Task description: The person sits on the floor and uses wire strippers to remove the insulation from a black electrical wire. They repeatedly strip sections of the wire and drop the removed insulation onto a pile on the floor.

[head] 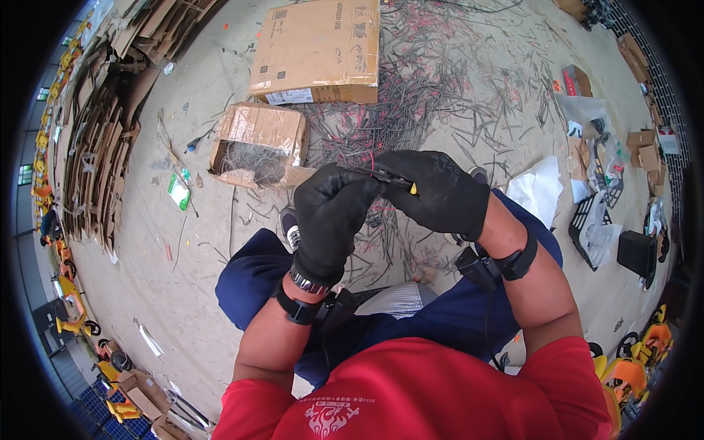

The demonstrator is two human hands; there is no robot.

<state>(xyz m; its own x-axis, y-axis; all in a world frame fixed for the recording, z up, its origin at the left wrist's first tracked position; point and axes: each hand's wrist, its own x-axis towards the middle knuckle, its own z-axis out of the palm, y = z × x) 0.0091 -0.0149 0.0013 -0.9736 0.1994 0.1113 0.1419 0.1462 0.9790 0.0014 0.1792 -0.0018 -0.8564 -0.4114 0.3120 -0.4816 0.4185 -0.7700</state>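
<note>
Both hands wear black gloves and meet in front of me, above the floor. My right hand (434, 190) is closed on a hand tool (393, 179) with dark metal and a bit of yellow; its exact kind is hidden by the fingers. My left hand (338, 212) grips a dark cable (352, 168) at the tool's left side. A thin red wire (372, 160) sticks up between the hands. Beyond them a heap of black and red cable scraps (379, 124) covers the floor. An open cardboard box (261, 124) to the left holds tangled thin wire (253, 162).
A large cardboard box (319, 47) stands past the scraps. Flattened cardboard (93, 159) is stacked at the left. On the right lie white foam sheet (536, 187), a black plastic crate (588, 225) and a black bin (637, 254). My knees and shoes flank the scraps.
</note>
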